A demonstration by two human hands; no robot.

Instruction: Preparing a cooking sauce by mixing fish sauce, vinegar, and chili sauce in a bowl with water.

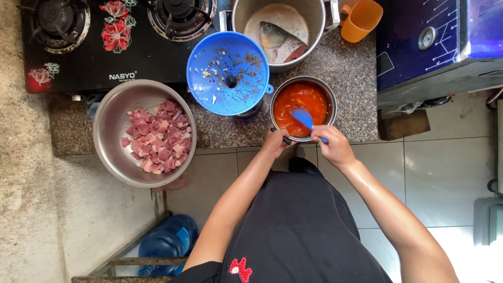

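Note:
A small steel pot (331, 99) of orange-red sauce (298, 98) stands at the front edge of the stone counter. My right hand (331, 145) is closed around the handle of a blue spoon (303, 118) whose bowl dips into the sauce. My left hand (275, 141) grips the pot's dark handle at its near rim. To the left, a wide steel bowl (112, 120) holds several pink chunks of raw meat (157, 137). A blue funnel (228, 73) flecked with scraps sits between the bowl and the pot.
Behind the sauce pot, a large steel pot (314, 13) holds a raw fish head (276, 37). An orange cup (361, 20) stands at the back right. A black gas stove (105, 47) fills the back left. A blue water jug (167, 243) lies on the floor.

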